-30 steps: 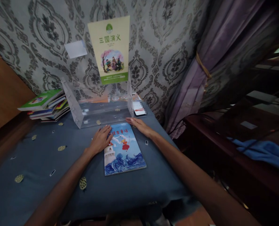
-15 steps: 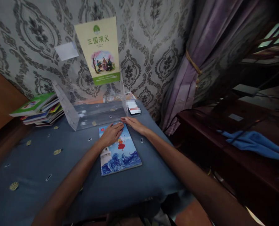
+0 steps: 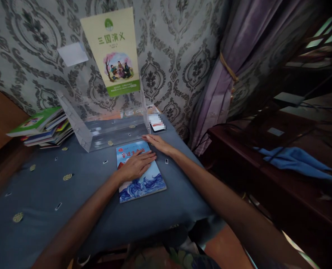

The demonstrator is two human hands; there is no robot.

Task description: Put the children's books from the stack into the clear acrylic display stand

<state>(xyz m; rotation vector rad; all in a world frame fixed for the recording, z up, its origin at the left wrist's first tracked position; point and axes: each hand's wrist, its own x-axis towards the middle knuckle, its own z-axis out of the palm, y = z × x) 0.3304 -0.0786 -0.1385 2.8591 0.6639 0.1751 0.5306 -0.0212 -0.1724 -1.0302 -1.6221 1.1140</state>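
A blue picture book point(image 3: 139, 183) with waves on its cover lies flat on the blue tablecloth point(image 3: 42, 190). My left hand point(image 3: 136, 166) rests flat on the middle of its cover, fingers stretched toward the right. My right hand point(image 3: 157, 144) lies open on the cloth at the book's top right corner, fingers touching its edge. Just behind the book stands a clear acrylic book stand point(image 3: 106, 123). A tall green-and-cream book point(image 3: 112, 52) stands upright in the stand against the wall.
A stack of picture books point(image 3: 42, 127) lies at the table's left rear. A phone point(image 3: 157, 125) lies right of the stand. A purple curtain point(image 3: 233, 67) hangs at right, over a dark wooden desk point(image 3: 266, 175) with a blue cloth point(image 3: 294, 160).
My left hand slid from the book's top left corner across to the middle of the cover. My right hand stayed at the top right corner. The view shifted slightly to the right.
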